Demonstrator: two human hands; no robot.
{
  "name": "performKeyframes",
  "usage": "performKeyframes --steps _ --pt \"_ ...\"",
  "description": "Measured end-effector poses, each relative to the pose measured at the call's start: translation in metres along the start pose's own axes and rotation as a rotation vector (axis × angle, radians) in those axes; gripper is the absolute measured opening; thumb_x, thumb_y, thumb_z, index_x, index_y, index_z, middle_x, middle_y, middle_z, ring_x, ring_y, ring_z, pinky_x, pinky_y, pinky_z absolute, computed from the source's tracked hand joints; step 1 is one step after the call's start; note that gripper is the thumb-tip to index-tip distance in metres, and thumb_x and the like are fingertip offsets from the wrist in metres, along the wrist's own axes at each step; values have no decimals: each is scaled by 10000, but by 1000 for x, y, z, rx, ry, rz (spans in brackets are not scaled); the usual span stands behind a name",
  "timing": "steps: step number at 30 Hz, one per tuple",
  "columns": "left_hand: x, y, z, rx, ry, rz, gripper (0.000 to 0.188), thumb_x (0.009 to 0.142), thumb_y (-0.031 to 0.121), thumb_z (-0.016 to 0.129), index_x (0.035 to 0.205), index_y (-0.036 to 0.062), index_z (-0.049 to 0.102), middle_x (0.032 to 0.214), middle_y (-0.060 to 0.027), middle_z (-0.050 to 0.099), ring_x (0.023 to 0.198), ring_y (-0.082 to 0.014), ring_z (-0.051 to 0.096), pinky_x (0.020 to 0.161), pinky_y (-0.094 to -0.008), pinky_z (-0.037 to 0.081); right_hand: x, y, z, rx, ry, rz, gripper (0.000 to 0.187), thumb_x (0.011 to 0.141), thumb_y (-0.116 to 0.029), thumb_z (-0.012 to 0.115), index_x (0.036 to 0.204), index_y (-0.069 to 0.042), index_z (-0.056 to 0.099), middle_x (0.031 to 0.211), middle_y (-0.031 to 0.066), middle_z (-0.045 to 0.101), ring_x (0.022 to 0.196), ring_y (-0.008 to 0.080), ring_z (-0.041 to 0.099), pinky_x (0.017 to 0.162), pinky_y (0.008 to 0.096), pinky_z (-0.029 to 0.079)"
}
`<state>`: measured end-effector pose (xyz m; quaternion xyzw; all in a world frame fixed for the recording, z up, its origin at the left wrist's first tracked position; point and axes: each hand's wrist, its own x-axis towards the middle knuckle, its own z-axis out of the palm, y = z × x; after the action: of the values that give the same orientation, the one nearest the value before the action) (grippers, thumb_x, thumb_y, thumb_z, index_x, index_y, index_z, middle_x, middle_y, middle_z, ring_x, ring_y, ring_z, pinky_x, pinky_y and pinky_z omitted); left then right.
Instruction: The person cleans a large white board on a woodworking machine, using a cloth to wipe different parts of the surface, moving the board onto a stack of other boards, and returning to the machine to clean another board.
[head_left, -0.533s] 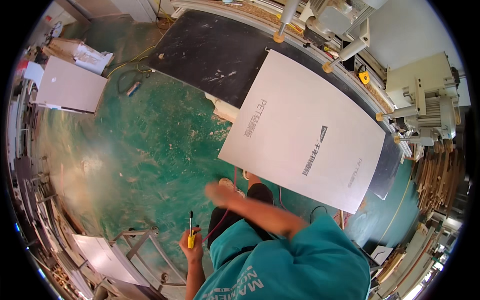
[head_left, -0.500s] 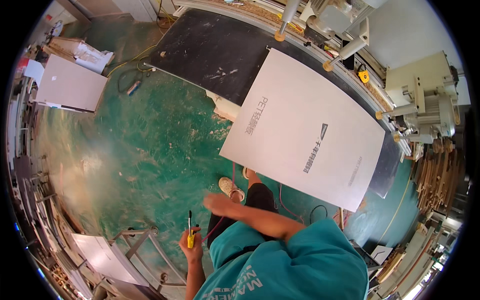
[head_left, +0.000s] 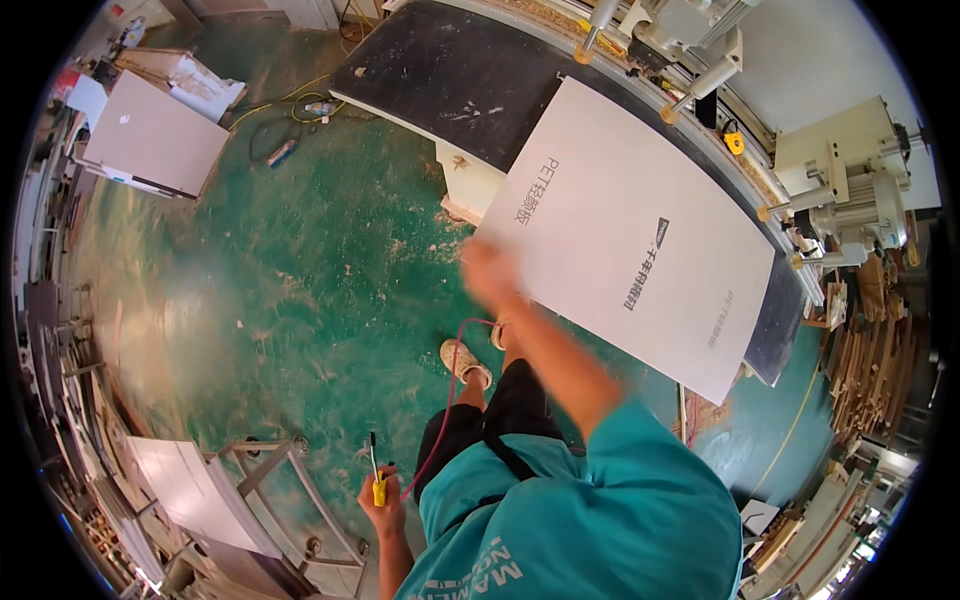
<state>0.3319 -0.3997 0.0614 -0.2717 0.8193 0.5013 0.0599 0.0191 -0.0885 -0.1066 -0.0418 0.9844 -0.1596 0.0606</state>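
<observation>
A yellow air blow gun (head_left: 379,490) with a thin dark-tipped nozzle is in my left hand (head_left: 388,513), held low over the floor. The nozzle points away from me, and a thin red hose (head_left: 447,400) trails off towards my feet. Smeared by motion, my right hand (head_left: 490,272) is at the near left corner of a large white board (head_left: 620,250) with dark printing. Whether it touches the board I cannot make out, and its fingers are too blurred to read. The board lies flat on a black-topped machine table (head_left: 450,85).
Machine units with rods (head_left: 715,70) line the table's far side, and a yellow tape measure (head_left: 733,140) lies there. A metal trolley frame (head_left: 290,480) with a leaning panel stands at lower left. Boards (head_left: 155,135) stand at upper left. Cables (head_left: 270,140) lie on the green floor.
My right hand has swung away from my body, out to the board's near left corner. The left hand still holds the air blow gun in nearly the same place.
</observation>
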Motion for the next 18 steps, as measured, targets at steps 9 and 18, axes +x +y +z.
performKeyframes --steps 9,18 --pt "34 15 42 46 -276 -8 223 818 230 738 834 12 695 643 -60 606 560 -97 519 529 -291 427 -191 -51 -31 727 123 -20 134 876 -216 611 875 -86 644 855 102 611 794 307 633 662 434 502" --pt "31 74 166 551 -578 195 317 754 346 750 733 34 697 558 -59 625 527 -189 626 540 -366 473 -268 271 -113 389 621 509 127 830 -115 626 943 -103 682 867 108 641 802 314 641 704 413 533"
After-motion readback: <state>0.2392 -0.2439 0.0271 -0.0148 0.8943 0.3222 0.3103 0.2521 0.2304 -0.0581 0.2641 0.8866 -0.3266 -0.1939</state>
